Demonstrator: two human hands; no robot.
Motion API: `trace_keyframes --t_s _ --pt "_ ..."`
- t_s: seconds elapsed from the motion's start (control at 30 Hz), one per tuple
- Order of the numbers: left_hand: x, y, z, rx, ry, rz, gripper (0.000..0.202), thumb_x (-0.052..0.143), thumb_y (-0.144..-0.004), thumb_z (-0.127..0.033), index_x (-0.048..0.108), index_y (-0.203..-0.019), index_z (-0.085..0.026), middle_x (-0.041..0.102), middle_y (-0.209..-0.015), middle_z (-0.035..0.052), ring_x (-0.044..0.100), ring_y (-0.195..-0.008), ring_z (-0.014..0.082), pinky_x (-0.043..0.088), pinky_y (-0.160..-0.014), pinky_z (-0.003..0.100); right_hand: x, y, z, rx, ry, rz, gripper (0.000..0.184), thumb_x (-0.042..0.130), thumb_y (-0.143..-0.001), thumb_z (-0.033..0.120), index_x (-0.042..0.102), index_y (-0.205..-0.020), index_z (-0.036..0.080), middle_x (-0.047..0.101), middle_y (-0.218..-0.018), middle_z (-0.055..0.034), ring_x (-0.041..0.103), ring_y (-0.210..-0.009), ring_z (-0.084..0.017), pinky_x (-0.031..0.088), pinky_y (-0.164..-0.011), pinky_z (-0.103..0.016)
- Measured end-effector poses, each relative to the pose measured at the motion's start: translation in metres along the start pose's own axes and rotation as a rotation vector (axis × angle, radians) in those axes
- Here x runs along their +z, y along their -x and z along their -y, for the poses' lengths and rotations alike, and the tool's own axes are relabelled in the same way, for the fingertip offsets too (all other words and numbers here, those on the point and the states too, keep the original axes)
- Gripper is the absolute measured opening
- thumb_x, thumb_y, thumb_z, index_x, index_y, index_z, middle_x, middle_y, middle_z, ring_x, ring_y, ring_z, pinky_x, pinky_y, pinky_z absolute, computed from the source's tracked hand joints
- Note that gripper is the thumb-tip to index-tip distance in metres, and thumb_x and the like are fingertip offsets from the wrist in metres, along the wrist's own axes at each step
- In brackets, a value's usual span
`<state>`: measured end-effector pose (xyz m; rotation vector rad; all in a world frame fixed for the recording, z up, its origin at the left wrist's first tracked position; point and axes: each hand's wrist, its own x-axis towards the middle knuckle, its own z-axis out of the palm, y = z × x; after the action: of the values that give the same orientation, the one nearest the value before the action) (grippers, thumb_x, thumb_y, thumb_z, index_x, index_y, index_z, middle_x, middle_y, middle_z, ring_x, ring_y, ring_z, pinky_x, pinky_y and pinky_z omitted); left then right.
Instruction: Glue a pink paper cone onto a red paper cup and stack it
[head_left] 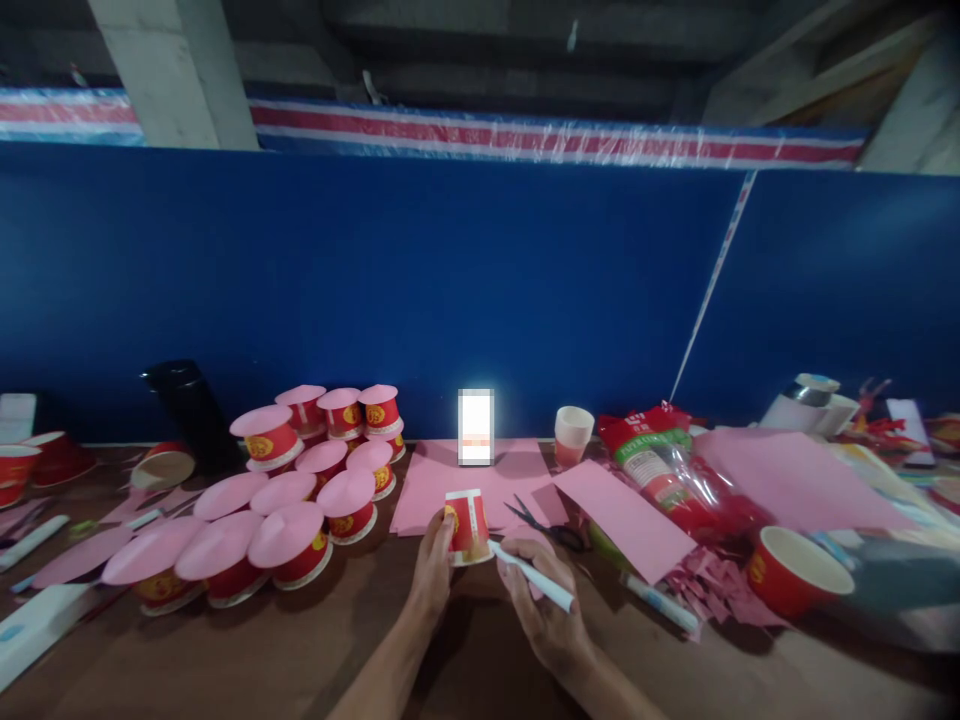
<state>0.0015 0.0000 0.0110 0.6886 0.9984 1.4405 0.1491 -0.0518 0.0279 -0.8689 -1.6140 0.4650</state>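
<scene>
My left hand point(434, 560) is closed around a small red paper cup point(471, 522) with a white strip and gold print, upside down or upright I cannot tell. In my right hand point(546, 598) is a white pen-shaped tube point(541, 579); its tip reaches close to the cup's lower right edge, and whether it touches is unclear. A bit of pink paper point(531, 548) shows by the right fingers, partly hidden. Just beyond that hand lie dark scissors point(534, 517) on pink paper sheets point(427, 490).
Several red cups topped with pink paper discs point(290, 535) crowd the left, beside a black bottle point(191, 415). A lit phone point(476, 428) stands upright ahead. To the right are a paper cup point(574, 434), a red cup package point(660, 470), pink scraps point(724, 590) and a large cup point(795, 575).
</scene>
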Motion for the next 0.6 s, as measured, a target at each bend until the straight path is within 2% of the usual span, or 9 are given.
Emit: trace_keyframes --t_s 0.27,0.5,0.6 --pt "-0.0028 -0.0017 0.005 -0.018 0.03 0.028 0.049 0.066 -0.067 -0.049 0.056 -0.105 -0.019 0.067 -0.087 0.0035 0.064 -0.074 0.0164 0.05 -0.066 0.027 -0.0024 -0.0058 0.0075 -0.005 -0.017 0.012 0.017 0.05 -0.084 0.019 0.06 -0.098 0.018 0.064 -0.085 -0.0064 0.062 -0.078 -0.017 0.051 -0.072 -0.029" --pt "-0.0018 0.0015 0.0022 -0.014 -0.042 0.047 0.051 0.059 -0.07 -0.054 0.058 -0.102 -0.015 0.066 -0.079 0.0037 0.062 -0.064 0.0156 0.049 -0.061 0.027 -0.0044 -0.003 0.0056 -0.008 0.012 0.04 0.024 0.052 -0.082 0.02 0.059 -0.106 0.019 0.065 -0.093 -0.0079 0.061 -0.086 -0.019 0.051 -0.076 -0.031" --pt "-0.0016 0.0013 0.0031 0.016 -0.102 0.009 0.052 0.056 -0.071 -0.058 0.059 -0.099 -0.014 0.066 -0.073 0.0034 0.06 -0.058 0.0159 0.047 -0.055 0.027 -0.0053 -0.002 0.0056 -0.009 0.033 0.053 0.027 0.051 -0.083 0.021 0.059 -0.109 0.019 0.065 -0.098 -0.0086 0.061 -0.09 -0.02 0.051 -0.079 -0.031"
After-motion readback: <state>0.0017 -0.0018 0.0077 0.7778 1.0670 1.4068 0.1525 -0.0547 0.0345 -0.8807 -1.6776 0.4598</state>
